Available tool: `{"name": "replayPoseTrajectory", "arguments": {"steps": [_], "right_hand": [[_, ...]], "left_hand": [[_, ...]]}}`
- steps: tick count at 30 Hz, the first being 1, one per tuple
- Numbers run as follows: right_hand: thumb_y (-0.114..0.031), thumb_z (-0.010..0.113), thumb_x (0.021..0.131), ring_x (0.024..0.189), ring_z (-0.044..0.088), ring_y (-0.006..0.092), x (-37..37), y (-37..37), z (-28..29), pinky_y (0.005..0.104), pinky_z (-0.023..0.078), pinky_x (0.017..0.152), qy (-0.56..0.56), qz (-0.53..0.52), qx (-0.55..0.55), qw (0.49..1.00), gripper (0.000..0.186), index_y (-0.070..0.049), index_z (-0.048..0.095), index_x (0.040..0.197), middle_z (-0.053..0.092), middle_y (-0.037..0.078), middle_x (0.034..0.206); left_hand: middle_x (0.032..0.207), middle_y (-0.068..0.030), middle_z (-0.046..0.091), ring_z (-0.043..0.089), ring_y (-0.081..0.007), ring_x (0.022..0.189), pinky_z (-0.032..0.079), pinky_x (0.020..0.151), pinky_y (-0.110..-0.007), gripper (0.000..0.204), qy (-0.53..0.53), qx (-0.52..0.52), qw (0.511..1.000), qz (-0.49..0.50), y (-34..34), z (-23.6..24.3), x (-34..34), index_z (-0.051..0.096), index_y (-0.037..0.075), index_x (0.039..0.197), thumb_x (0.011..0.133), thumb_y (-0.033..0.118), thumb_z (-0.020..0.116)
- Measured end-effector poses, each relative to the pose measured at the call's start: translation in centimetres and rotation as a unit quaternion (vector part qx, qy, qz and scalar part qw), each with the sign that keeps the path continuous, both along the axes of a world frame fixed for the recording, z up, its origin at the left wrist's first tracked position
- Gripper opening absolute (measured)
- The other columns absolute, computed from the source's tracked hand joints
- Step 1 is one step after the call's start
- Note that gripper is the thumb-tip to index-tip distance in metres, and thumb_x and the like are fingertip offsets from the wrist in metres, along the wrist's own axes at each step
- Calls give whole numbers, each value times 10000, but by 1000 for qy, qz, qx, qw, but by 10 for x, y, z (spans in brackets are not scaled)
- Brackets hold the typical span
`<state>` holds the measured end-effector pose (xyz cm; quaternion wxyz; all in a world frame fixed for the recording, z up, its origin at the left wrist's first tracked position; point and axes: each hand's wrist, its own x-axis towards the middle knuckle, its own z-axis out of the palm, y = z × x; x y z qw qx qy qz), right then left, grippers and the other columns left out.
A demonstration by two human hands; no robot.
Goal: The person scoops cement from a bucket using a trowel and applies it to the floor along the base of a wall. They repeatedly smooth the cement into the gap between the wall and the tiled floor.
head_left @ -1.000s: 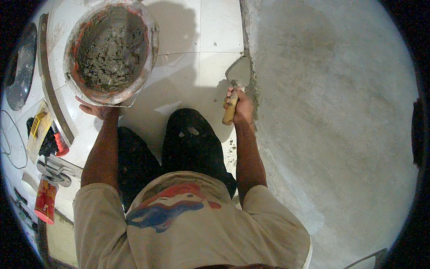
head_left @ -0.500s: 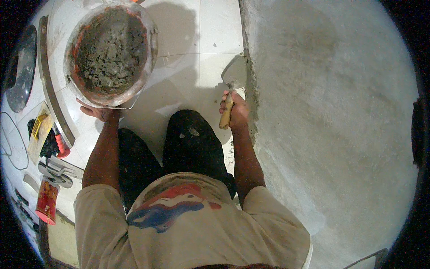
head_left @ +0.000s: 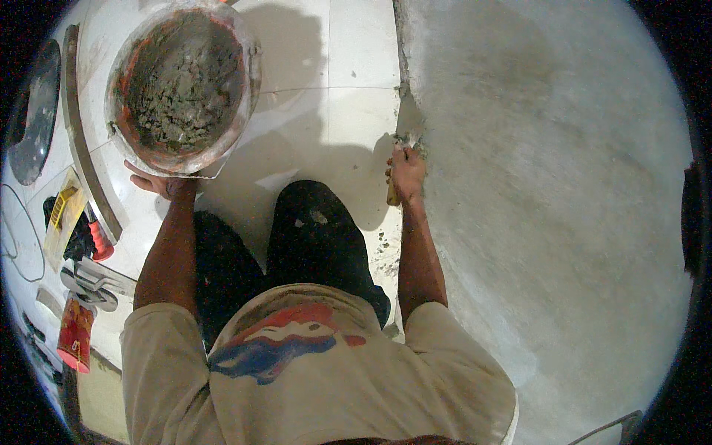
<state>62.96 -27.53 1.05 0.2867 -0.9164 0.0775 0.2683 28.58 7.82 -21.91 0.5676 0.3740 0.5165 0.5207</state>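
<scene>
My right hand (head_left: 407, 175) is wrapped round the wooden handle of a trowel (head_left: 409, 119). Its blade lies along the bottom edge of the grey plastered wall (head_left: 549, 222), where that meets the white tiled floor. A bit of wet mortar shows by the base of the blade. At the left, a round bucket (head_left: 243, 122) holds rough grey mortar (head_left: 182, 81) and has a thin wire handle at its near side. My left hand (head_left: 153, 181) is just below the bucket's near rim, fingers stretched out; part of it is hidden under the rim.
Left of the bucket lie a long curved-looking bar (head_left: 81, 141) and a dark float (head_left: 35, 111). Nearer are a red-handled tool (head_left: 99, 241), several metal trowels (head_left: 93, 285) and a red can (head_left: 76, 335). Mortar crumbs (head_left: 384, 252) dot the floor beside my right forearm.
My right hand has moved right with the trowel, and the blade has turned from lying flat over the tile to running along the wall's edge. My left hand and the bucket stay put.
</scene>
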Motion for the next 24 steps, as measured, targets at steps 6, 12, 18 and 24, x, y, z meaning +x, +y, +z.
{"name": "replayPoseTrajectory", "arguments": {"steps": [6,12,18,24], "right_hand": [[-349,610,1023,601,625,153,-29,-41,15,327,516,512,4,10,-44,999,391,11,625,1176,663,91,816],[-323,580,1023,685,676,305,-5,-6,-13,444,549,648,-125,191,-189,955,374,19,624,1168,684,161,840],[-360,563,1010,896,675,490,-24,22,-4,542,524,791,-118,180,-143,966,378,1,647,1082,690,278,933],[-341,566,1003,960,668,496,-10,25,5,547,522,831,-133,169,-214,953,365,13,639,1055,685,294,1008]], "left_hand": [[1694,-129,184,286,-307,1511,229,1265,-498,689,316,87,944,-38,-9,-9,-2,212,152,1640,1091,568,248],[1713,-142,132,102,-347,1570,84,1286,-503,894,285,99,940,-160,4,13,-5,186,135,1646,987,682,445],[1717,-121,135,108,-269,1583,-7,1274,-521,914,456,205,858,-115,-4,9,-4,141,108,1646,995,683,424],[1722,-106,122,108,-262,1585,-39,1266,-518,913,256,117,950,-135,1,14,-5,66,102,1645,1013,675,391]]}}
